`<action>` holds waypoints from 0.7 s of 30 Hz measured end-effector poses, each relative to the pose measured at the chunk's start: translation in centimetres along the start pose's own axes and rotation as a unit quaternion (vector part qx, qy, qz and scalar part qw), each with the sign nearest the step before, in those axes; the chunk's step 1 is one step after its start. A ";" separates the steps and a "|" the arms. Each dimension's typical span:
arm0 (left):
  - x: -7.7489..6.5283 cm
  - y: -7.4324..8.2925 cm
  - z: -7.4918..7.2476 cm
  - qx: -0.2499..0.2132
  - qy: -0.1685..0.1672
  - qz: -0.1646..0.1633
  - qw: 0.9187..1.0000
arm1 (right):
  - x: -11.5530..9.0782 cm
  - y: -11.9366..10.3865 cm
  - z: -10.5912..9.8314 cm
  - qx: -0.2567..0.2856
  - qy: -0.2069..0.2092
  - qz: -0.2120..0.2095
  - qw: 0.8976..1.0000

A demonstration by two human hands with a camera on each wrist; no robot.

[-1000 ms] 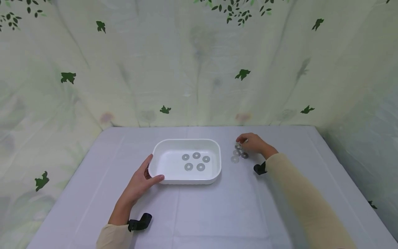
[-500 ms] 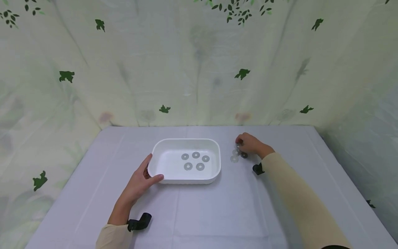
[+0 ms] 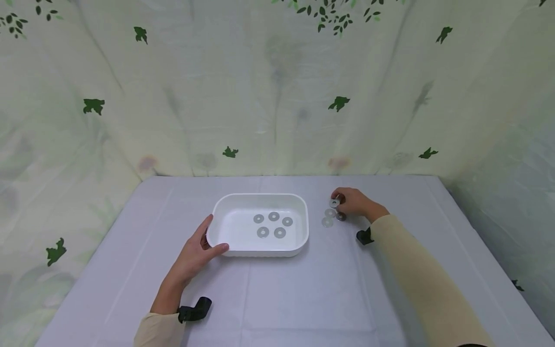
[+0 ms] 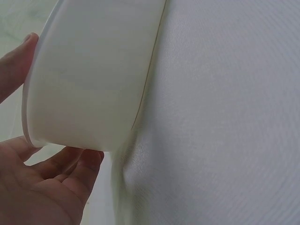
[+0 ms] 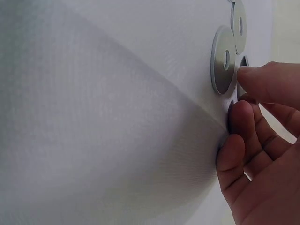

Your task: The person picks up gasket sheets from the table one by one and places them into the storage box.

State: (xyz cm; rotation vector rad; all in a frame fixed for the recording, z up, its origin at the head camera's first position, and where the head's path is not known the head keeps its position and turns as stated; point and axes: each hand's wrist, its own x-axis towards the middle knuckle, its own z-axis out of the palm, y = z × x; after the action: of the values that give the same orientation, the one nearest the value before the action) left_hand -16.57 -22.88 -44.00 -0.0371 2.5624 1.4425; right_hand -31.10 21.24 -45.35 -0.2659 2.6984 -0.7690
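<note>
A white rectangular tray (image 3: 243, 236) sits on the table with several flat metal washers (image 3: 262, 232) lying in it. My left hand (image 3: 195, 255) grips the tray's left end, thumb on the near rim and fingers round the side; in the left wrist view the fingertips meet the tray's outer wall (image 4: 89, 84). To the right of the tray, my right hand (image 3: 353, 201) pinches a washer (image 3: 334, 203) between thumb and fingers. Just below it lie other loose washers (image 3: 327, 222). The right wrist view has one washer (image 5: 223, 61) close beside the thumb; the fingers partly hide another.
A white cloth (image 3: 303, 299) covers the table. Behind it hangs a pale curtain (image 3: 277, 96) printed with leaves. Each wrist carries a black camera mount, the left one (image 3: 195, 309) near the front and the right one (image 3: 364, 236) beside the loose washers.
My right hand has come slightly to the right, and a washer now shows its face at the fingertips. My left hand and the tray keep their place.
</note>
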 end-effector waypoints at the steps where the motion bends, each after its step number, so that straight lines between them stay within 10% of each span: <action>1: 0.0 0.0 0.0 0.000 0.000 0.000 1.000 | 0.0 0.0 0.0 -0.002 0.001 -0.002 1.000; 21: 0.1 0.1 0.0 -0.004 -0.003 0.002 1.000 | -0.4 0.0 -0.5 0.013 0.010 -0.005 1.000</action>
State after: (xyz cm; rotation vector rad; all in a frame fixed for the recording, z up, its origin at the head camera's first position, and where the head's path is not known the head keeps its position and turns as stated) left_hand -16.64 -22.85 -43.91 -0.0290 2.5532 1.4514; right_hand -30.94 21.57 -44.85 -0.2670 2.7050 -0.8140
